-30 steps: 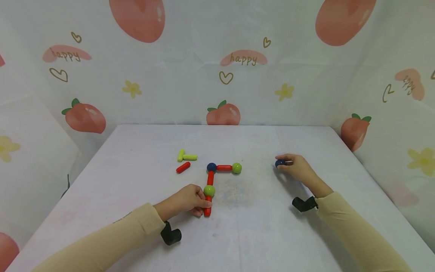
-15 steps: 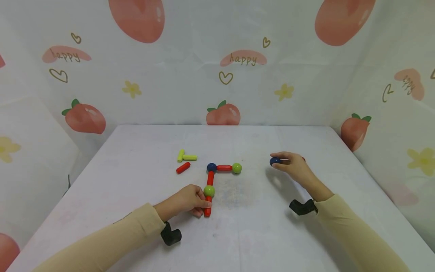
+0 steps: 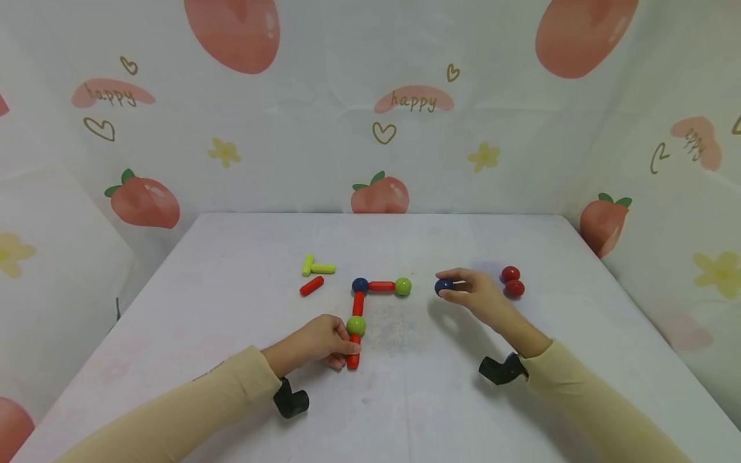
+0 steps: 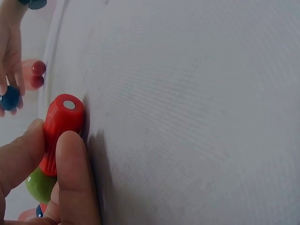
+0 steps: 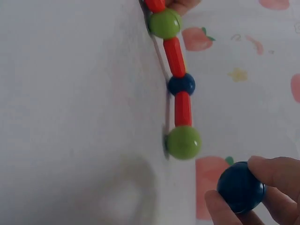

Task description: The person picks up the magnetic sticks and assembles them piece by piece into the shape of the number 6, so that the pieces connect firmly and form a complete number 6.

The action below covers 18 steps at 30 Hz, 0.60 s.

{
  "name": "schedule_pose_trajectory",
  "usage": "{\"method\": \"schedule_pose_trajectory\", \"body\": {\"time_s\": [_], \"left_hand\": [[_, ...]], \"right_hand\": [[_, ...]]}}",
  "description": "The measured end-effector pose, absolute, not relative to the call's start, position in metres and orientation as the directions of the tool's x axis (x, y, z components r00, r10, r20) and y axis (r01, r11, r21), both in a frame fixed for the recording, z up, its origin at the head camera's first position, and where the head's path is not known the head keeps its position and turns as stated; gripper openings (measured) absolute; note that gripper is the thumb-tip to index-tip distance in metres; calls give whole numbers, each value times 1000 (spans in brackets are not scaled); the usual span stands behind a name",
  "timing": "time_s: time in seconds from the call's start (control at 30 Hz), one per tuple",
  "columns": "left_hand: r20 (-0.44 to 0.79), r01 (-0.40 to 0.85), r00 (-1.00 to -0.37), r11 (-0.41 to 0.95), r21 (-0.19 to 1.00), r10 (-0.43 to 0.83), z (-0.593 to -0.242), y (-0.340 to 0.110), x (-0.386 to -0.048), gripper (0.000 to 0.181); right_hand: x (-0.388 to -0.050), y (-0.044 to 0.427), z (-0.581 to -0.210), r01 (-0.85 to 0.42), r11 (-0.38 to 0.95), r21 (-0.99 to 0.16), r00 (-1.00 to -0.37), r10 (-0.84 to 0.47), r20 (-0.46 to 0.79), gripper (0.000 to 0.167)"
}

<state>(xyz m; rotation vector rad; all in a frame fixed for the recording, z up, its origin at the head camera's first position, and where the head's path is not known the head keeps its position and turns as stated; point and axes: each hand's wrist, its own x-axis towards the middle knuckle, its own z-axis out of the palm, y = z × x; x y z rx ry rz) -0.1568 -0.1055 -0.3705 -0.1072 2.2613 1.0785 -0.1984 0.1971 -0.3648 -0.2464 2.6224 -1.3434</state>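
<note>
My left hand (image 3: 317, 341) pinches the lowest red stick (image 3: 354, 360) between thumb and fingers; its end with a grey disc shows in the left wrist view. Above that stick come a green ball (image 3: 356, 325), another red stick (image 3: 358, 303) and a blue ball (image 3: 360, 285). From this ball a red stick (image 3: 382, 286) runs right to a second green ball (image 3: 403, 286). My right hand (image 3: 483, 297) holds a separate blue ball (image 3: 444, 287) in its fingertips, right of that green ball and apart from it.
Two red balls (image 3: 514, 288) lie on the table (image 3: 260, 244) beyond my right hand. Left of the joined pieces are a loose red stick (image 3: 312, 286) and two yellow-green sticks (image 3: 323, 268). A printed cloth (image 3: 324, 128) hangs behind the table.
My right hand has moved left with the blue ball, and the two red balls behind it have come into view. The left hand and the joined pieces have stayed in place.
</note>
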Motion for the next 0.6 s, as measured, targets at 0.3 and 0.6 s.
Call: {"method": "schedule_pose_trajectory", "body": {"time_s": [0.3, 0.6], "left_hand": [[-566, -320, -802, 661, 678, 192, -370, -105, -157, 23], [-555, -311, -809, 660, 684, 193, -371, -106, -157, 24]], "right_hand": [[-184, 175, -365, -74, 554, -829, -959, -267, -93, 41], [-172, 152, -370, -81, 526, -846, -942, -318, -107, 38]]}}
